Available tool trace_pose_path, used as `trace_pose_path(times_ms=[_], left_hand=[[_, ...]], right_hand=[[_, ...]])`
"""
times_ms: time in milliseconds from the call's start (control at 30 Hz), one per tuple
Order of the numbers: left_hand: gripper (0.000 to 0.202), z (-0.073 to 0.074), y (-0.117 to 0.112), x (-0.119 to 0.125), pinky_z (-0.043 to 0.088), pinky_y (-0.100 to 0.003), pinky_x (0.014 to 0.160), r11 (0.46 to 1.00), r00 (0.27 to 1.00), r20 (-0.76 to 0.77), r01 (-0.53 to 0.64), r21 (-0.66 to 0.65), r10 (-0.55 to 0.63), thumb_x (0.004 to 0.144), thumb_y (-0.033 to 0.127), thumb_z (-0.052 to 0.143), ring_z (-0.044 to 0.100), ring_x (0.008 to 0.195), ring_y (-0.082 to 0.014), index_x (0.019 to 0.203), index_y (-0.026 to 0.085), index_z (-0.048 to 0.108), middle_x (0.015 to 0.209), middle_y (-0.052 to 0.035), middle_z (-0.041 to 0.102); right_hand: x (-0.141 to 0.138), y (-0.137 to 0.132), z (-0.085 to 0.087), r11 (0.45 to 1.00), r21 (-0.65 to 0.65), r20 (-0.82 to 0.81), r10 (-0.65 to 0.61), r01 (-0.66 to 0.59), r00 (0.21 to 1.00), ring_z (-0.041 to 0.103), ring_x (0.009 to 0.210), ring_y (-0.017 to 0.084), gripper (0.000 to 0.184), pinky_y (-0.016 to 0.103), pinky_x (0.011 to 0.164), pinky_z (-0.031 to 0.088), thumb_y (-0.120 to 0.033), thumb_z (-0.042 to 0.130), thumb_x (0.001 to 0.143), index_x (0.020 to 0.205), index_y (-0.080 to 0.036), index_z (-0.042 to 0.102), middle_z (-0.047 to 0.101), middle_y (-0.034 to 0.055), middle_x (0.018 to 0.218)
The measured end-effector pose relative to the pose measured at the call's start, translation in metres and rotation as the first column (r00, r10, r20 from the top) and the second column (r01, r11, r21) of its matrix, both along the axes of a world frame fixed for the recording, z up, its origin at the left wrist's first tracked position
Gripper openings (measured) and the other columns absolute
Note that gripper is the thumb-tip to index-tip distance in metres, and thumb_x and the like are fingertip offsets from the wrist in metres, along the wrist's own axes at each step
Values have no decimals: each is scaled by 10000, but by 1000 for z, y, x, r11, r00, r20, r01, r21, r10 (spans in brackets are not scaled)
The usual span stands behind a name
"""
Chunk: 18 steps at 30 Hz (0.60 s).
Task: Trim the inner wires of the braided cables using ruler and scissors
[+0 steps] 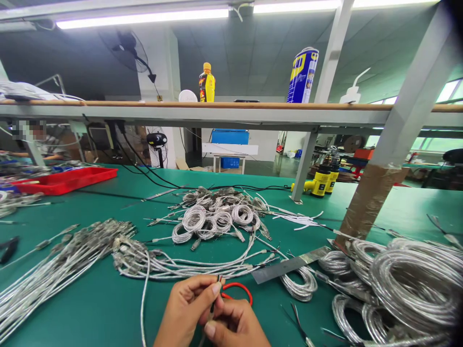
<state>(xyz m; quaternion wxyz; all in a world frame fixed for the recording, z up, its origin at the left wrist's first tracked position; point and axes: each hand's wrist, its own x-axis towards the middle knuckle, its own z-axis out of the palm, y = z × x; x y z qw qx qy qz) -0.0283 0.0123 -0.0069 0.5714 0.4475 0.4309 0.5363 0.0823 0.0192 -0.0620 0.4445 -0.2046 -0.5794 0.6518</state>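
Observation:
At the front middle of the table, my left hand (190, 306) and my right hand (237, 325) meet. The fingertips of my left hand pinch the thin dark and red wires at a cable end (212, 307). Just below, my right hand closes on the same cable; my fingers hide much of it. A red loop (241, 285), like a tool handle, shows behind my right hand; I cannot tell whether it is touched. Beyond my hands lies a bundle of white cables (181, 267) with bare wire ends. A metal ruler (289, 265) lies to the right, beside a coiled cable (302, 286).
Coiled cables are heaped at the centre (220, 219) and right (408, 274). Straight cables (65, 265) lie left, near a red tray (68, 180). A slanted post (372, 207) and overhead shelf (217, 114) frame the table. Yellow-black tools (320, 180) stand behind.

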Motion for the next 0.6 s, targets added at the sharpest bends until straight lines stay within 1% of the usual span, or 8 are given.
trace_pose_path(times_ms=[200,300,400,500,600], left_hand=[[295,-3,0,2,197,-133,345,1000,999,31,-25,-5,25,557,368,696,313,332,-19,722,124,671,381,42,496],[284,-3,-1,2,197,-132,340,999,998,54,-39,-8,39,539,356,709,315,328,-18,697,123,670,369,44,492],[238,-1,-2,3,218,-135,338,999,996,71,-48,16,47,546,329,709,325,326,-22,673,131,671,353,49,484],[192,0,-2,4,234,-134,341,998,996,77,-47,33,44,562,302,702,338,331,-23,665,143,674,354,52,486],[185,1,-2,4,222,-132,332,998,995,79,-56,33,53,553,297,705,338,328,-23,651,142,673,349,52,483]], right_hand=[[-2,0,-1,1000,23,3,17,-17,1000,271,510,71,326,205,463,197,-443,606,634,606,-137,499,356,-28,564],[-3,-1,1,1000,9,19,20,-21,1000,247,512,71,339,206,469,186,-453,603,632,592,-146,465,332,-37,561],[-3,-3,6,1000,14,12,26,-27,1000,254,515,73,351,205,473,188,-468,600,628,588,-157,441,331,-39,567],[-3,-5,10,1000,20,5,23,-23,1000,249,513,75,368,204,475,191,-489,591,626,575,-163,427,322,-41,557],[-3,-6,12,1000,21,29,16,-16,999,250,518,80,379,206,474,193,-515,574,627,582,-156,458,332,-35,558]])
